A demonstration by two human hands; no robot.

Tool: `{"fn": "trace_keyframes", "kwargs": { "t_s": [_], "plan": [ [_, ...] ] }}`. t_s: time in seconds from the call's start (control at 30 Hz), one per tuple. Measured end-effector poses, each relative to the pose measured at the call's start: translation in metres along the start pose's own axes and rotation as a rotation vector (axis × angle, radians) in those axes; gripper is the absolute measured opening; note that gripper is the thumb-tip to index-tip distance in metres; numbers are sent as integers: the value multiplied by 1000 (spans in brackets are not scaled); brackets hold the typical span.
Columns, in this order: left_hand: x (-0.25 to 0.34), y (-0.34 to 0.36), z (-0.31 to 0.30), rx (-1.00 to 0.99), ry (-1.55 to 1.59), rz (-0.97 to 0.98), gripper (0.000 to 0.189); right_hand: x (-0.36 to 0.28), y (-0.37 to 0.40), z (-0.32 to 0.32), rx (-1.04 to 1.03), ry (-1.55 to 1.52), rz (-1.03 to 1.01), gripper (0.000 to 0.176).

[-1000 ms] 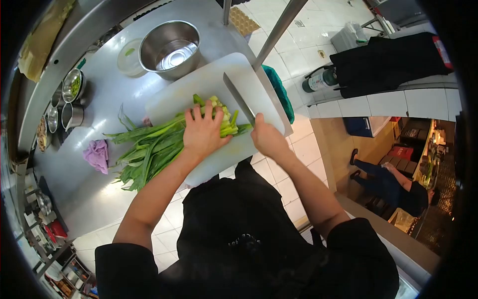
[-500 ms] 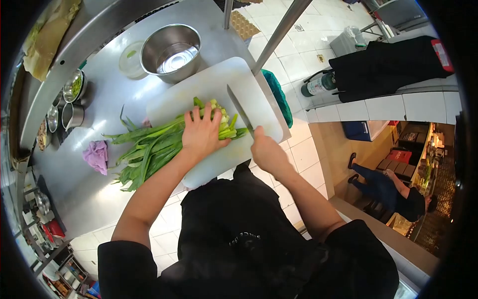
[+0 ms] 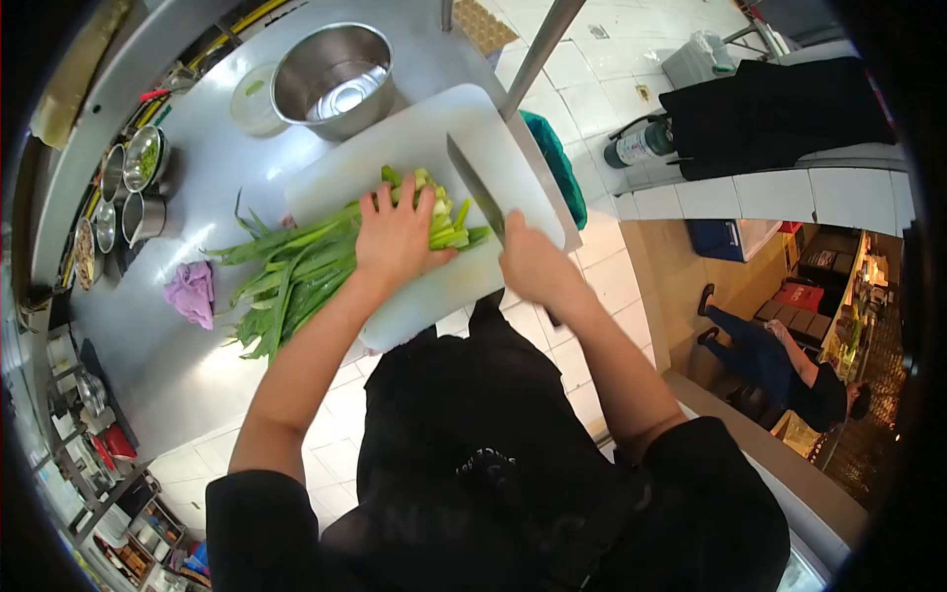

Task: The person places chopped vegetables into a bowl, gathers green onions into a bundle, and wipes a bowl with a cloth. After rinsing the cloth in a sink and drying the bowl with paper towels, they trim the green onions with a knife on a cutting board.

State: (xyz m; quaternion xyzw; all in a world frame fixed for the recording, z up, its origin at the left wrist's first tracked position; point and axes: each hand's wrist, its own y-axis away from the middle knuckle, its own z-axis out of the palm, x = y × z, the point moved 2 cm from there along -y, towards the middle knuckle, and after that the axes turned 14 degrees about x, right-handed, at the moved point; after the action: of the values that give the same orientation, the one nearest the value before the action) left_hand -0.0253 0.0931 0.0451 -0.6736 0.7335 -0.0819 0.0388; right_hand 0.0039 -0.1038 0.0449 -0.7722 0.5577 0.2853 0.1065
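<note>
A bunch of spring onions (image 3: 296, 261) lies across the white cutting board (image 3: 330, 202), its long green leaves hanging over the left edge onto the steel table. My left hand (image 3: 397, 232) presses on the bunch near its pale cut ends, fingers spread over it and thumb along the near side. In my right hand (image 3: 538, 261) is a large kitchen knife (image 3: 475, 187), gripped by the handle. Its blade points away from me, just right of the stalk ends (image 3: 452, 225), and the handle's end shows under my fist.
Beyond the board stands a steel pot (image 3: 340, 118) beside a round clear lid (image 3: 256, 99). A purple cloth (image 3: 189, 293) lies left of the leaves, near several small metal bowls (image 3: 148, 158). A table post (image 3: 541, 54) rises at right, by a green-lined bin (image 3: 554, 168). Another person (image 3: 779, 365) stands far right.
The camera view has shifted slightly, moving the table up in the frame. My right hand has tilted the knife a little, showing more of its blade and handle end. My left hand stays on the spring onions.
</note>
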Motion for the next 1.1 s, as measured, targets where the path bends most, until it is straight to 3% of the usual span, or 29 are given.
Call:
{"fn": "trace_keyframes", "kwargs": {
  "t_s": [0.13, 0.23, 0.43, 0.53, 0.7, 0.9, 0.97, 1.1],
  "plan": [
    [2, 3, -1, -11, -13, 3, 88, 13, 2, 36, 94, 3, -46, 25],
    [3, 10, -2, 0, 15, 13, 90, 12, -15, 29, 111, -56, -61, 22],
    [2, 6, 4, 81, 26, -19, 85, -30, -5, -27, -184, 212, -5, 20],
    [2, 7, 4, 60, 1, -9, 83, -37, 0, -31, -199, 239, -4, 20],
    [0, 11, 9, 42, -38, 12, 81, -10, -10, 13, -132, 249, -42, 24],
    [-1, 5, 6, -23, -16, 0, 83, -10, -9, 2, 18, 82, -175, 26],
    [-1, 6, 6, -24, -16, 8, 82, -13, -7, 14, -113, 146, 5, 29],
    [1, 10, 6, -38, 0, 4, 81, -15, -21, 11, -117, 130, -54, 30]
  ]
}}
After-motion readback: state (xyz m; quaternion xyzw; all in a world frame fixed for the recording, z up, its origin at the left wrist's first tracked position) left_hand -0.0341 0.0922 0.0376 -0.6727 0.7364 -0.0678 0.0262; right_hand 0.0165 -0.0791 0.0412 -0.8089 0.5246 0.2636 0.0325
